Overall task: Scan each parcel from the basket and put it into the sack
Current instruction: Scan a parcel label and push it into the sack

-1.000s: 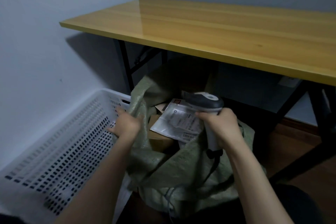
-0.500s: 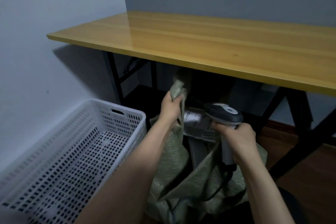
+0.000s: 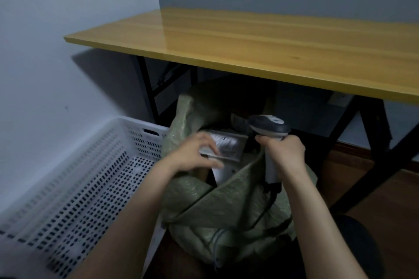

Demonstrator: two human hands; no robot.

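The green woven sack (image 3: 226, 208) stands open on the floor under the table's front edge. Flat grey parcels with printed labels (image 3: 229, 146) lie in its mouth. My left hand (image 3: 192, 155) reaches into the sack's mouth and pinches the near edge of the top parcel between fingers and thumb. My right hand (image 3: 284, 154) grips the handle of a grey barcode scanner (image 3: 269, 127), whose head sits just above the sack's right side; its cable hangs down over the sack. The white perforated basket (image 3: 145, 123) stands to the left, with no parcel visible inside it.
A yellow wooden table (image 3: 272, 52) on black folding legs (image 3: 148, 95) spans the view above the sack. Grey walls close the left and back. Brown wooden floor (image 3: 374, 190) shows at the right.
My left hand let go of the sack's raised rim and dropped onto the parcel in the sack's mouth. The rim has slumped. My right hand still holds the scanner.
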